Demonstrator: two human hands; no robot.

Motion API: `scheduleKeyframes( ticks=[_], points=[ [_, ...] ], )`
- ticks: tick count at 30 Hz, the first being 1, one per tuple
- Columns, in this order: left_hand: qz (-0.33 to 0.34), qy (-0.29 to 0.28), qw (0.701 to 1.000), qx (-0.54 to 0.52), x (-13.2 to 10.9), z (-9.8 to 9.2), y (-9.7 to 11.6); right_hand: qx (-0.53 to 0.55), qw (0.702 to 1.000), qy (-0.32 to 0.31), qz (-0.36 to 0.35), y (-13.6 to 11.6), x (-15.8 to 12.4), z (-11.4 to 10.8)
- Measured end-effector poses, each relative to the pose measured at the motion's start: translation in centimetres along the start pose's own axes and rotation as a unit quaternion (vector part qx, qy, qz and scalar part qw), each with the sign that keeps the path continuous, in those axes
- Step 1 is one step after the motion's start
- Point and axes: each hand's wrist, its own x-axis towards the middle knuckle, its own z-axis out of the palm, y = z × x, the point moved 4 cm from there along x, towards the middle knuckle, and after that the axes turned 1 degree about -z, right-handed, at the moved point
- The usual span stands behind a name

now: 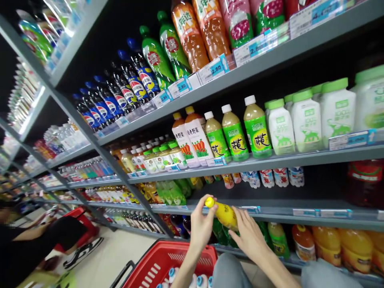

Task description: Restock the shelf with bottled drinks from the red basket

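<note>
Between my two hands is a small yellow bottle [225,215] with a yellow cap, tilted with its cap to the left. My left hand [200,224] grips it at the cap end, thumb and fingers around the neck. My right hand [247,234] is closed around the lower part, fingers over the far side. The bottle is in front of a lower shelf [207,202]. Below my left forearm stands a red shopping basket [207,256] holding several white bottles [173,273] with blue caps.
Green-labelled drink bottles [235,138] and white bottles with green caps [306,120] line the middle shelf. Large orange juice bottles [327,244] stand low on the right. At left, a person in black [39,244] is beside another red basket [79,224] on the floor.
</note>
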Motion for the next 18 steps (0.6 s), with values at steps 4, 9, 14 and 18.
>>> scheduleKeyframes(
  ticks=[4, 9, 14, 18],
  points=[
    [0.054, 0.05, 0.996, 0.053, 3.2, -2.1, 1.3, -0.036, 0.987, -0.151, 0.039, 0.3, -0.9, 0.7],
    [0.096, 0.104, 0.987, 0.07, 6.8, -3.1, 1.2, -0.09, 0.926, -0.365, 0.023, 0.2, -2.5, 1.9],
    [0.107, 0.108, 0.983, 0.1, 8.7, -3.1, 0.3, -0.106, 0.915, -0.389, 0.018, -0.1, -2.5, 2.1],
    [0.096, 0.077, 0.985, 0.117, 8.7, -3.0, -0.4, -0.108, 0.926, -0.362, 0.011, -0.1, -2.3, 1.5]
  ],
)
